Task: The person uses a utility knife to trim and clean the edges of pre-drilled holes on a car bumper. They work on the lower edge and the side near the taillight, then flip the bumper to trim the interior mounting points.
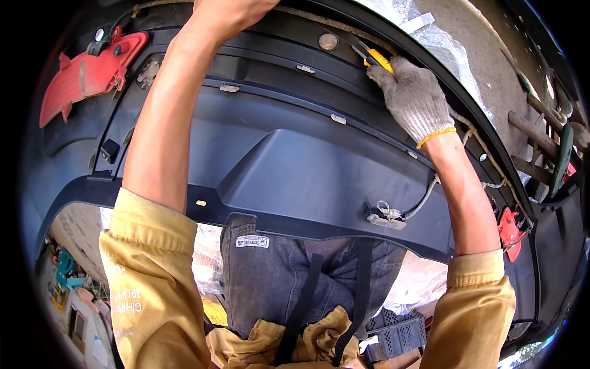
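Observation:
A large black plastic car bumper [332, 160] spans the view in front of me, with a wiring harness [335, 27] along its far edge. My left hand [230, 11] is bare and reaches to that edge; its fingers are cut off by the top of the picture. On the right, my right hand [415, 92] wears a grey knitted glove with a yellow cuff. Its fingers close round a slim yellow-and-black tool [378, 60], which looks like a utility knife. The tool's dark tip points up and left, near the harness and a round sensor [328, 41].
Red lamps sit at the bumper's left [92, 74] and right [509, 234]. A cable runs to a small lamp fitting [387, 215] near the close edge. Clear plastic wrap [442, 46] lies beyond the bumper. Wooden-handled tools [533, 132] lie far right; a grey crate [398, 335] stands below.

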